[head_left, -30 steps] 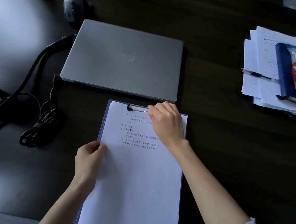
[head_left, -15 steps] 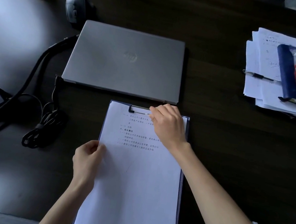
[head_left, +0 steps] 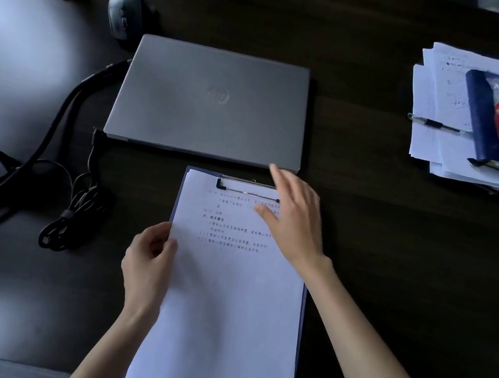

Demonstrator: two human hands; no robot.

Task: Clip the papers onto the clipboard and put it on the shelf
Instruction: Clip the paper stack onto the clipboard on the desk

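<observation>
On a dark desk [head_left: 359, 270], a closed grey laptop [head_left: 209, 102] lies just beyond my blue clipboard [head_left: 303, 310], which sits flat near the front edge. White papers [head_left: 223, 314] with printed text cover the board, their top edge under the metal clip [head_left: 248, 187]. My right hand [head_left: 295, 221] hovers spread over the papers' upper right corner, fingers loose, gripping nothing. My left hand [head_left: 149, 264] pinches the papers' left edge. A black mouse [head_left: 123, 16] rests past the laptop's left corner.
</observation>
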